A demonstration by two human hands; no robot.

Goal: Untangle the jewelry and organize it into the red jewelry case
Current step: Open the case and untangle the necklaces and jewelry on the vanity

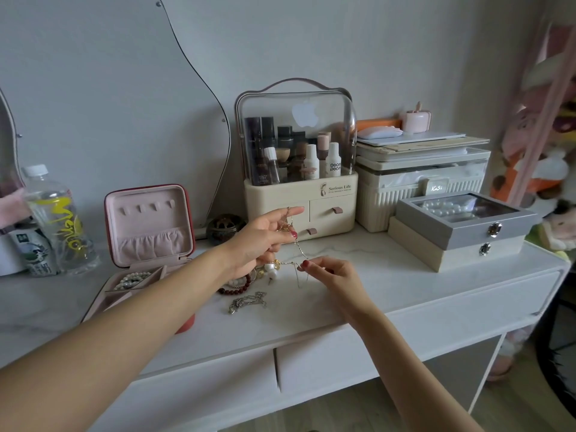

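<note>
Nearest the camera, two bare forearms reached in from the lower edge of the frame over the white worktop [405, 294]. Right of centre, the right hand [335, 274] pinched a thin gold chain [300, 249] between thumb and forefinger, its other fingers curled under. The chain ran up and left to the left hand [265, 241], at the middle of the frame, which held its upper end with thumb against the bent middle fingers while the forefinger pointed out straight.

Just below the left hand, the rest of the tangled jewelry lay on the worktop: white pearl pieces [270, 269], a dark red bead bracelet [235, 286] and a silver chain [247, 302].

Left of centre stood the red jewelry case [149, 226], open, its pink-lined lid upright; a pearl bracelet [132, 279] lay in one tray compartment.

Further back, a cream cosmetics organizer [299, 194] stood at centre, stacked gray and beige boxes [461, 232] at right, and a water bottle [59, 222] at far left.
</note>
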